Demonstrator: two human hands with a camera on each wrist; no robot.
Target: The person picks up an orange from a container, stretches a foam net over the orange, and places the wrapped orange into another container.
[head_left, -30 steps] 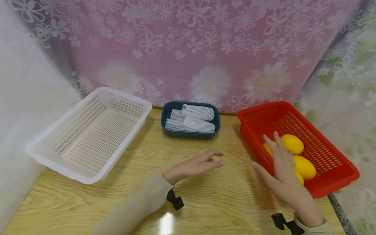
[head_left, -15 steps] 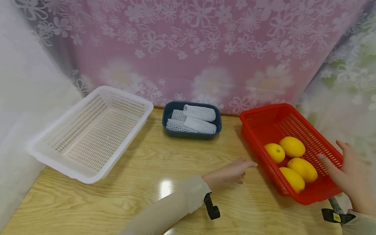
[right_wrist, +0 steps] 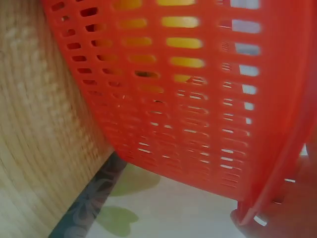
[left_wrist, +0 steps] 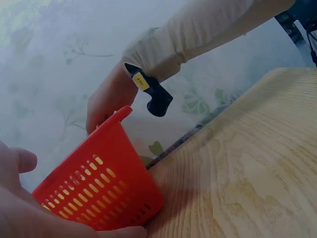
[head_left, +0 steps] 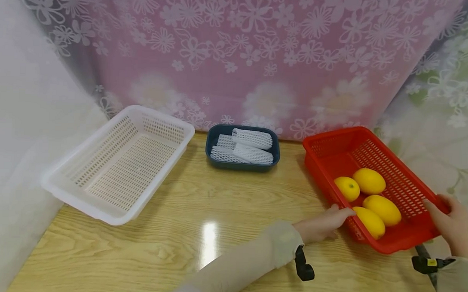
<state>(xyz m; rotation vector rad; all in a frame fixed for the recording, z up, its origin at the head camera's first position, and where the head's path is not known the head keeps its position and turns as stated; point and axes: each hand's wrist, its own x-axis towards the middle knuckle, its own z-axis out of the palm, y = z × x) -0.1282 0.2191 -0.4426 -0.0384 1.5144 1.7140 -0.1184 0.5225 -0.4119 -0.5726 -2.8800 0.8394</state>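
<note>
Fingers gripping opposite rims, my left hand (head_left: pixel 326 221) and right hand (head_left: pixel 458 226) hold the red perforated plastic basket (head_left: pixel 330 163) between them, the four oval yellow lemons (head_left: pixel 382 210) nearer my left. Even, level pressure should stop rolling. The yellow label (left_wrist: pixel 140 81) at my right wrist is unreadable.

Head view: looks forward and down from above the table (head_left: pixel 168 255); the widest of the three, taking in white basket (head_left: pixel 119 216) and red basket (head_left: pixel 332 164). Left wrist view: low, tilted, near red basket, facing across to right sleeve (left_wrist: pixel 173 42); left hand (left_wrist: pixel 29 203) at lower-left edge. Right wrist view: very close on red basket's slotted wall, rolled, table along left side. Red basket common to all three; head and left wrist also share right sleeve.
</note>
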